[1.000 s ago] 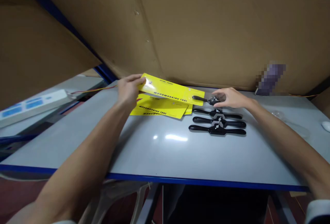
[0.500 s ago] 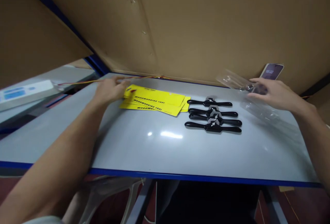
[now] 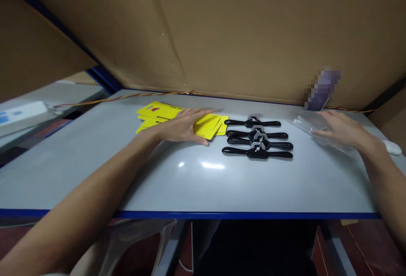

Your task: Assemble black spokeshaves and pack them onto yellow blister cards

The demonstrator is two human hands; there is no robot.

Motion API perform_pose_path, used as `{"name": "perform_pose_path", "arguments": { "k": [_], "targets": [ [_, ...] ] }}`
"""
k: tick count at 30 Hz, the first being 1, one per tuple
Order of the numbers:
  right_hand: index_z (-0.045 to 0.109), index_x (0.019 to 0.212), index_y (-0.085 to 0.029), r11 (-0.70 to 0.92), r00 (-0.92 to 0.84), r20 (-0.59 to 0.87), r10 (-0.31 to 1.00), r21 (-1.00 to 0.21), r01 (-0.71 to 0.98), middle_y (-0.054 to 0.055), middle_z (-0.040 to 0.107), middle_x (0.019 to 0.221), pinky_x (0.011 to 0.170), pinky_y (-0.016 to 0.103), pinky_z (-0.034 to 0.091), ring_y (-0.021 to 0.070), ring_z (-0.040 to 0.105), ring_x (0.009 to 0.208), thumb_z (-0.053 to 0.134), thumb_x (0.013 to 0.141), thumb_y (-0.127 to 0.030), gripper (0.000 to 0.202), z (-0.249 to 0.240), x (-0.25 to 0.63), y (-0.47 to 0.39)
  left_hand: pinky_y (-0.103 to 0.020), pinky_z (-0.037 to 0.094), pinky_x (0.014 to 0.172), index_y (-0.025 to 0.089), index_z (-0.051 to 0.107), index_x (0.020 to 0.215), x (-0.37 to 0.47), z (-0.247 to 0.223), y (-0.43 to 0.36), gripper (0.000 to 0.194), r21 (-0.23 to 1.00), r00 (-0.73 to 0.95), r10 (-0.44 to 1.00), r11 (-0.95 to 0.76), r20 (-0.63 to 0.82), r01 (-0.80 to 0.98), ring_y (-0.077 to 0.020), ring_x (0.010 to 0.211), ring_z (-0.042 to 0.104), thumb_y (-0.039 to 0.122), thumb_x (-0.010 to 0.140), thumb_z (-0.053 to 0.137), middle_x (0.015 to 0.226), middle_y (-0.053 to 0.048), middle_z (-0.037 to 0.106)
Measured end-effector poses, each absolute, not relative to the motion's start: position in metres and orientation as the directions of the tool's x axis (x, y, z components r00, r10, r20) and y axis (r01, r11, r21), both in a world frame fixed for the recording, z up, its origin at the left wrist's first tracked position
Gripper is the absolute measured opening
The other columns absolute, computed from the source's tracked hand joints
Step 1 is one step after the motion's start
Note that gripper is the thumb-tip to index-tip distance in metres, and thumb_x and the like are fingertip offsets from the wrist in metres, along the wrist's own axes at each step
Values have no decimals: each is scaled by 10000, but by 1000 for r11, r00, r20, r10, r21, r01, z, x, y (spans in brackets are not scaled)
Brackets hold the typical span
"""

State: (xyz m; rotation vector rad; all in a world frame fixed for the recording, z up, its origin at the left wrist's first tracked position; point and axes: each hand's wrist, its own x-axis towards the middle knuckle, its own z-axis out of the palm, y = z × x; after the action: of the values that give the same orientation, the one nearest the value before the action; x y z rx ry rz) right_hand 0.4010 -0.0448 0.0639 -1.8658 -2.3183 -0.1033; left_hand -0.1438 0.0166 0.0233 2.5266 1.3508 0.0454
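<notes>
My left hand (image 3: pixel 179 127) reaches over the yellow cards (image 3: pixel 207 125), its thumb and fingers spread apart. It covers part of the cards, which lie overlapping on the table. Right of them, several black spokeshaves (image 3: pixel 257 153) lie roughly parallel, handles pointing left and right. At the right, my right hand (image 3: pixel 342 128) has its fingers and thumb around clear plastic packaging (image 3: pixel 306 123), low over the tabletop. The palm and fingers hide part of that plastic.
A blurred-out phone (image 3: pixel 323 89) leans at the back panel (image 3: pixel 241 34). Red and yellow wires (image 3: pixel 127 96) run along the table's rear edge. A white object (image 3: pixel 392 147) lies by my right wrist, and a white box (image 3: pixel 22 113) is at the far left.
My left hand has moved right, from the cards' left end to over their middle. My right hand has lowered the clear plastic toward the table. The camera view has shifted slightly.
</notes>
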Motion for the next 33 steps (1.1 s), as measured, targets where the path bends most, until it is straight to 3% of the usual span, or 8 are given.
{"name": "perform_pose_path", "arguments": {
  "k": [2, 6, 12, 15, 19, 24, 27, 33],
  "targets": [
    [605, 1386, -229, 262, -256, 195, 947, -4, 965, 200, 639, 1393, 973, 592, 529, 429, 620, 1238, 598, 910, -610, 609, 68, 363, -50, -596, 299, 1212, 262, 308, 1653, -141, 24, 21, 1249, 243, 557, 829, -529, -57, 813, -439, 1446, 410, 934, 651, 633, 1596, -164, 446],
    [576, 1336, -240, 529, -483, 291, 826, -105, 842, 176, 533, 1503, 1083, 553, 447, 353, 546, 1343, 489, 1015, -474, 406, 63, 297, -62, -545, 403, 1125, 237, 438, 1597, -134, 22, 29, 1217, 267, 533, 846, -510, -15, 817, -401, 1264, 512, 947, 630, 641, 1380, -172, 549],
    [476, 815, -257, 566, -400, 482, 779, -267, 780, 40, 606, 855, 750, 389, 454, 215, 542, 765, 593, 946, -441, 254, 42, 283, -57, -549, 437, 1062, 208, 620, 1439, -125, 16, 32, 1138, 293, 532, 844, -527, 71, 798, -380, 1164, 500, 956, 582, 665, 1204, -152, 537],
    [450, 762, -256, 517, -305, 514, 802, -340, 786, 16, 557, 796, 672, 348, 416, 181, 485, 673, 576, 936, -356, 237, 33, 287, -53, -560, 432, 1055, 193, 649, 1351, -119, 12, 28, 1065, 274, 522, 846, -531, 112, 802, -372, 1147, 492, 960, 611, 635, 1212, -154, 542],
    [613, 897, -242, 533, -377, 440, 815, -315, 785, 73, 648, 1016, 815, 412, 477, 232, 596, 854, 612, 912, -352, 111, 27, 284, -51, -561, 422, 1055, 186, 625, 1356, -108, 5, 22, 932, 251, 492, 857, -515, 155, 819, -356, 1129, 488, 906, 774, 515, 1233, -158, 555],
    [709, 1096, -240, 593, -442, 471, 763, -239, 769, 94, 739, 1087, 898, 495, 485, 319, 629, 1007, 721, 804, -451, 360, 31, 271, -45, -564, 398, 1078, 197, 622, 1364, -92, 4, 19, 711, 241, 480, 864, -504, 154, 830, -360, 1179, 486, 720, 916, 442, 1329, -158, 551],
    [708, 1168, -226, 565, -409, 445, 797, -309, 765, 108, 745, 1127, 936, 524, 497, 327, 655, 1044, 629, 875, -477, 394, 35, 254, -32, -565, 408, 1071, 163, 605, 1349, -83, 6, 18, 672, 220, 465, 875, -483, 133, 847, -371, 1193, 496, 648, 905, 467, 1348, -169, 548],
    [589, 1466, -287, 586, -572, 179, 801, -437, 683, 95, 499, 1610, 1225, 558, 322, 296, 404, 1519, 415, 1060, -526, 502, 35, 215, -6, -564, 435, 1039, 126, 588, 1343, -72, 5, 15, 606, 172, 456, 874, -481, 166, 860, -381, 1162, 514, 472, 860, 471, 1315, -190, 571]
  ]
}}
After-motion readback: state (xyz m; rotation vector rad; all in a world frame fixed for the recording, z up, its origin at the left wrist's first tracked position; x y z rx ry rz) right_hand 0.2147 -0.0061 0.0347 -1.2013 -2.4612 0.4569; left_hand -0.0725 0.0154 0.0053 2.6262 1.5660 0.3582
